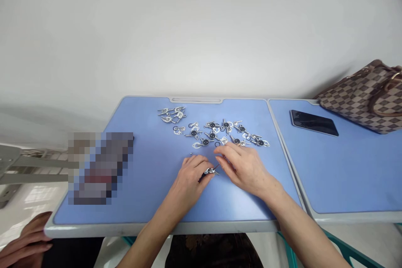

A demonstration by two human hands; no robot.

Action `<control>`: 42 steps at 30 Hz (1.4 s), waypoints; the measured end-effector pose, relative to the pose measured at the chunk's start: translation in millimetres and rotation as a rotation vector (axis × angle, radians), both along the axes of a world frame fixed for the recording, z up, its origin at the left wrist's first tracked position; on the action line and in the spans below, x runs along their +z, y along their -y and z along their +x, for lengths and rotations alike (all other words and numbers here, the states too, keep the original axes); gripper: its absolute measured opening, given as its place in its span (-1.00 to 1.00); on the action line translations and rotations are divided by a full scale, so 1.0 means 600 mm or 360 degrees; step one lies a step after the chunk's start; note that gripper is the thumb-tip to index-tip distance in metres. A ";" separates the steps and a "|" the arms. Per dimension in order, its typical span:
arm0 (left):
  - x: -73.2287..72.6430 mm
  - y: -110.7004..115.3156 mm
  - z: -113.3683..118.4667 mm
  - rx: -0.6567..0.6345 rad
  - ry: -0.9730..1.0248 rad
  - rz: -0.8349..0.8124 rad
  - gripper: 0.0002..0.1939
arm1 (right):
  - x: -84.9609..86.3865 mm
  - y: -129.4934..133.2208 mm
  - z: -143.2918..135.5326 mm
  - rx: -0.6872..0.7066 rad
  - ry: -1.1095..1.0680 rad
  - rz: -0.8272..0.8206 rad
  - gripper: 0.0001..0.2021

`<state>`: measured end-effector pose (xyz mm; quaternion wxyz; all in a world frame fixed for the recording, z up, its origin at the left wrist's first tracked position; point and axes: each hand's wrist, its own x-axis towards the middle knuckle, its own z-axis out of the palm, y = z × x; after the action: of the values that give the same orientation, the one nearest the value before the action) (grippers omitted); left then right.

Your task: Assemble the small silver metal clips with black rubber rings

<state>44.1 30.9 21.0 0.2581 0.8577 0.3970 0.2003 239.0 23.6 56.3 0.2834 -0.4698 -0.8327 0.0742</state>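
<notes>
My left hand rests low over the blue table, thumb and fingers closed on a small silver metal fitting with a dark part mostly hidden by my fingers. A thin dark sliver sticks out beside it. To the right hovers my right hand, its thumb and forefinger curved, tips slightly apart, close to the fitting; I make out nothing between them. Beyond my hands lie several fittings with round black heads, silver plates and pins. A dark ring lies by my right fingertips, and a tiny piece lies near my left knuckles.
A pile of silver metal parts sits farther back left. On the adjoining table are a black phone and a checkered bag. A pixelated object lies at left. Another person's hand shows bottom left.
</notes>
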 end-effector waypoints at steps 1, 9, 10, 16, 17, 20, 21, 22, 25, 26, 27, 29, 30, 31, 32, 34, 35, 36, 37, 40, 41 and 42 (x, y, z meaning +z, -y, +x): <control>0.001 0.000 0.000 0.0004 -0.0007 0.0015 -0.90 | 0.003 0.001 -0.001 0.0045 0.0018 -0.0018 -0.76; 0.003 0.001 0.000 0.0037 -0.0002 0.0080 -0.90 | 0.024 0.011 0.008 0.0295 -0.0076 -0.0420 -0.76; 0.003 0.001 0.000 0.0038 0.0001 0.0081 -0.89 | 0.020 0.010 0.009 0.0284 -0.0097 -0.0415 -0.77; 0.001 0.000 0.000 0.0042 -0.0003 0.0114 -0.92 | 0.011 0.007 0.004 0.0180 -0.0028 -0.0200 -0.76; 0.001 0.000 0.000 0.0045 -0.0002 0.0121 -0.91 | 0.015 0.008 0.003 0.0212 -0.0009 -0.0243 -0.78; 0.002 0.000 0.001 0.0050 -0.0007 0.0124 -0.91 | 0.022 0.010 0.002 0.0325 -0.0082 -0.0426 -0.79; 0.002 0.000 0.001 0.0050 -0.0013 0.0125 -0.91 | 0.021 0.010 0.002 0.0332 -0.0110 -0.0422 -0.78; 0.002 0.000 0.001 0.0050 -0.0017 0.0127 -0.92 | 0.018 0.009 0.002 0.0315 -0.0125 -0.0373 -0.80; 0.001 0.001 0.001 0.0050 -0.0014 0.0138 -0.94 | 0.007 0.007 0.003 0.0186 -0.0102 -0.0117 -0.78; 0.001 0.001 0.001 0.0050 -0.0012 0.0141 -0.93 | 0.006 0.006 0.003 0.0175 -0.0093 -0.0078 -0.75; 0.001 0.001 0.001 0.0052 -0.0011 0.0145 -0.91 | 0.008 0.006 0.003 0.0194 -0.0091 -0.0087 -0.76; 0.000 0.001 0.000 0.0060 -0.0012 0.0150 -0.90 | 0.014 0.007 0.004 0.0272 -0.0120 -0.0230 -0.79; 0.000 0.001 0.000 0.0064 -0.0015 0.0155 -0.91 | 0.017 0.008 0.004 0.0312 -0.0153 -0.0306 -0.78; -0.001 0.001 0.000 0.0063 -0.0020 0.0158 -0.91 | 0.018 0.008 0.003 0.0342 -0.0189 -0.0354 -0.77; -0.001 0.001 0.000 0.0058 -0.0021 0.0160 -0.92 | 0.018 0.008 0.003 0.0347 -0.0224 -0.0359 -0.78; -0.002 0.000 -0.001 0.0042 -0.0016 0.0161 -0.93 | 0.012 0.007 0.002 0.0298 -0.0264 -0.0274 -0.81; -0.002 0.000 -0.001 0.0037 -0.0011 0.0161 -0.94 | 0.009 0.006 0.001 0.0248 -0.0275 -0.0222 -0.80; -0.002 0.000 -0.001 0.0033 -0.0006 0.0159 -0.94 | 0.006 0.005 0.000 0.0220 -0.0284 -0.0197 -0.79; -0.002 0.000 -0.001 0.0034 -0.0005 0.0154 -0.94 | 0.003 0.004 -0.001 0.0206 -0.0296 -0.0202 -0.79; -0.002 0.001 0.000 0.0042 -0.0019 0.0149 -0.95 | 0.002 0.002 -0.002 0.0300 -0.0366 -0.0312 -0.84; -0.001 0.001 0.000 0.0045 -0.0022 0.0148 -0.95 | 0.002 0.002 -0.002 0.0326 -0.0390 -0.0341 -0.85; -0.001 0.001 0.000 0.0047 -0.0024 0.0147 -0.95 | 0.001 0.001 -0.002 0.0328 -0.0404 -0.0349 -0.85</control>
<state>44.0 30.4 20.3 0.2124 0.8642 0.4017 0.2158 237.8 22.9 57.1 0.3242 -0.3971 -0.8209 0.2517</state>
